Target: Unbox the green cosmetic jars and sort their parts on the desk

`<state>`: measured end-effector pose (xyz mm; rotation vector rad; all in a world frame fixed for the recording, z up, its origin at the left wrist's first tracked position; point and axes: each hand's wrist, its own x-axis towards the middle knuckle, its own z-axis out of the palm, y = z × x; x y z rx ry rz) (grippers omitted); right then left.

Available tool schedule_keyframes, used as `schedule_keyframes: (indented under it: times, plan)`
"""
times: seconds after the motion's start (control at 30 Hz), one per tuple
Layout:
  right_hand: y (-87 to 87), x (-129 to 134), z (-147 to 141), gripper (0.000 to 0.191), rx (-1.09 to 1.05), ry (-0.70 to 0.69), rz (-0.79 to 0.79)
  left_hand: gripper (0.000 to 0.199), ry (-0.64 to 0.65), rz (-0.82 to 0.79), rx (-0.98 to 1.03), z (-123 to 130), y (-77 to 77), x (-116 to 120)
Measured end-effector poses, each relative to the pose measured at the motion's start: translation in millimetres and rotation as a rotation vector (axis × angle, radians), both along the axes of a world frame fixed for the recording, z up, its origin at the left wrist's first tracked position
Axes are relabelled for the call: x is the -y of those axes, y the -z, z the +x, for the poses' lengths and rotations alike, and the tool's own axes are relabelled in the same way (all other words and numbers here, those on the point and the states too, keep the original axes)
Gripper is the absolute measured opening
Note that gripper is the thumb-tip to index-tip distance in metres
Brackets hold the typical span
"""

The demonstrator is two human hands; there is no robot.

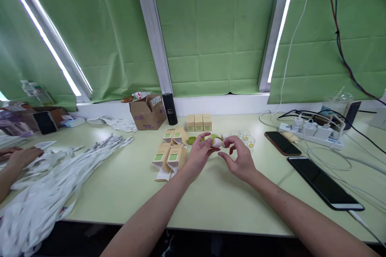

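Observation:
My left hand (pixel 199 153) is closed around a small rounded white-and-green item (pixel 216 141), held just above the table; its exact kind is too small to tell. Close to its right end is my right hand (pixel 241 160), fingers bent, with a gap between thumb and forefinger. Whether the right fingertips touch the item is unclear. Behind the hands lies a clear plastic case (pixel 249 140) with small gold-coloured bits inside. A small green piece (pixel 191 140) rests left of my left fingers. Several open kraft boxes (pixel 176 156) with green labels stand to the left.
Three closed kraft boxes (pixel 199 123) stand farther back, near a cardboard carton (pixel 147 112) and a black cylinder (pixel 170 109). At right lie two phones (pixel 325 182), a power strip (pixel 310 133) and cables. White strips (pixel 63 176) and another person's hand (pixel 22 158) are at left.

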<state>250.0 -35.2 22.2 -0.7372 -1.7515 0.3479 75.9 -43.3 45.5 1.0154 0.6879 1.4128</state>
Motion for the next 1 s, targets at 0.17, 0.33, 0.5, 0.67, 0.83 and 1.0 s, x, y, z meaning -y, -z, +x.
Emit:
schedule_keyframes:
  times: [0.17, 0.33, 0.5, 0.67, 0.83, 1.0]
  plan:
    - [4.8, -3.7, -2.8, 0.031, 0.112, 0.064, 0.098, 0.058, 0.046, -0.033, 0.017, 1.8, 2.0, 1.4]
    - [7.1, -8.7, -0.5, 0.027, 0.141, 0.089, 0.112, 0.065, 0.097, -0.039, 0.016, 6.3, 3.3, 1.5]
    - [6.6, -9.7, 1.6, 0.023, 0.169, 0.099, 0.149, 0.064, 0.008, -0.013, -0.229, 5.9, 6.8, -0.8]
    - [9.4, -13.4, 3.2, 0.028, 0.204, 0.129, 0.144, 0.05, -0.409, 0.132, -0.594, 1.2, 8.1, -3.4]
    - [8.4, -12.7, 3.6, 0.032, 0.276, 0.14, 0.183, 0.047, -0.314, 0.216, -0.618, 1.0, 6.1, -0.3]
    - [4.7, -11.0, 4.2, 0.032, 0.339, 0.142, 0.264, 0.042, -0.193, 0.211, -0.565, 5.1, 8.9, 2.1]
